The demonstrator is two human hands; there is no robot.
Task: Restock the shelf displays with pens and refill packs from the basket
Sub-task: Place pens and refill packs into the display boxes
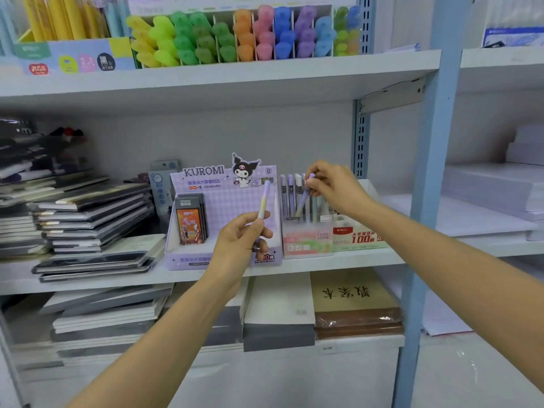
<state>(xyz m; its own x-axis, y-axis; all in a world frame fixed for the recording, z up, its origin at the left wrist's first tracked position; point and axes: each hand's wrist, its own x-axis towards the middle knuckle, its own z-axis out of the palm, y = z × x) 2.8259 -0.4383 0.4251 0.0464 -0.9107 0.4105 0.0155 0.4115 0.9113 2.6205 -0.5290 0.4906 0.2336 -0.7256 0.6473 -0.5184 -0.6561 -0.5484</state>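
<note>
A: Top row, highlighters (235,36): frosted, translucent plastic caps, soft matt look.
B: And the shelf (206,81) under them, smooth painted metal, low sheen. Slotted upright (360,142), metal too.
A: Kuromi box (223,201) is printed card, light satin finish.
B: The pen (264,198): smooth plastic barrel, pastel and matt.
A: Then the tub (307,241), cloudy see-through plastic.
B: Notebooks (94,207) on the left, glossy film wrap catching the light.
A: Down low, brown pack (357,320), shiny crinkled shrink-wrap.
B: Far right, reams (485,184), plain matt white paper.
</note>
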